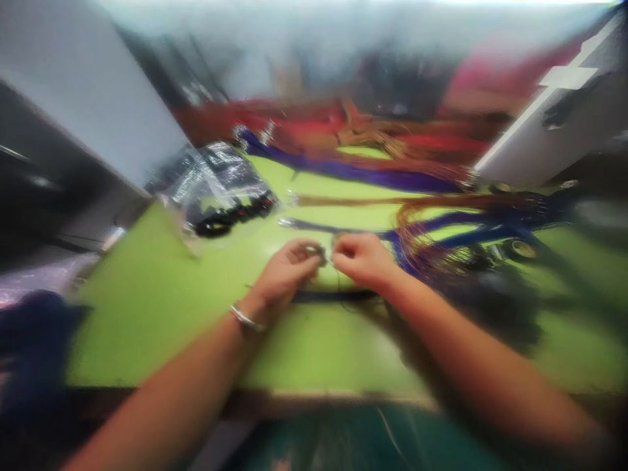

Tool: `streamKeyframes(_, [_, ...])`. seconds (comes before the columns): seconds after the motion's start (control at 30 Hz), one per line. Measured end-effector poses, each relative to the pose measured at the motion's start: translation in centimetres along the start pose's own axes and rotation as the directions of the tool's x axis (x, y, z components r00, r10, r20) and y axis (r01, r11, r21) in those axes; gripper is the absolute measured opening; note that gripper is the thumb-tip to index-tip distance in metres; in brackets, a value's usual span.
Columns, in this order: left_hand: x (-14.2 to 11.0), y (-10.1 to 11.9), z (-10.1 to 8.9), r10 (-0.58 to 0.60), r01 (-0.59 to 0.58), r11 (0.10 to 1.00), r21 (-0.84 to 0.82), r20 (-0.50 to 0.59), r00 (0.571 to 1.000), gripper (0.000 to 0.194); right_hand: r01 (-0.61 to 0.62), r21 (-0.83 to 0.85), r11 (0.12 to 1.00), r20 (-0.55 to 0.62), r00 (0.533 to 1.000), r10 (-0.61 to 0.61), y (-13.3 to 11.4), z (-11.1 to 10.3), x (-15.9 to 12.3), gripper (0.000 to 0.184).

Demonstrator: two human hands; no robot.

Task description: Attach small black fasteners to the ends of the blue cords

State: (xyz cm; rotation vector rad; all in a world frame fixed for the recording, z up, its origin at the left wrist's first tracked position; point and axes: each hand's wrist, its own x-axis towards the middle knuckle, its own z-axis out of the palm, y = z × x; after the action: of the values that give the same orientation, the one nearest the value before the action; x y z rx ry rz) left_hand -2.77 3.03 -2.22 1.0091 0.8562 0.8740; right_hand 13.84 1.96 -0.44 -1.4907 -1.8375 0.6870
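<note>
My left hand (289, 267), with a metal bangle (245, 318) at the wrist, pinches a small dark piece (322, 252) between thumb and fingers; blur hides what kind it is. Close to its right, my right hand (366, 258) is closed in a pinch at a thin dark wire (338, 281), which hangs below the fingertips. The two sets of fingertips nearly meet above the green tabletop (196, 327). Under the hands lies a dark blue bundle of wires (338, 296), partly covered by them.
Purple wires (343, 171) and orange-brown wires (353, 201) stretch across the back. More blue wires (466, 229) and a roll of tape (523, 249) lie at right. Plastic bags of black parts (226, 180) sit back left. Grey panels (93, 85) flank the table.
</note>
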Motion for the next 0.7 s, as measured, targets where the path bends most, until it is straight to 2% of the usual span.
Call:
streamKeyframes(0.23, [0.4,-0.9,-0.5,0.018,-0.023,0.996,0.082,0.052,0.998,0.034,0.048,-0.164,0.985,0.014,0.999,-0.047,0.2,0.4,-0.4,0.013])
streamKeyframes(0.43, [0.7,-1.6,-0.7,0.049,-0.058,0.984,0.171,0.056,0.997,0.031,0.013,-0.316,0.949,0.018,1.0,-0.007,0.4,1.5,-0.5,0.015])
streamKeyframes(0.57, [0.6,-1.4,-0.5,0.036,-0.042,0.989,0.142,0.047,0.998,0.032,0.013,-0.269,0.963,0.043,0.999,-0.002,0.3,1.2,-0.7,0.016])
streamKeyframes(0.7, [0.3,-0.7,-0.3,0.01,-0.011,0.999,0.032,0.031,0.999,0.035,-0.004,-0.152,0.988,0.09,0.996,0.018,-0.3,-1.0,0.5,0.015])
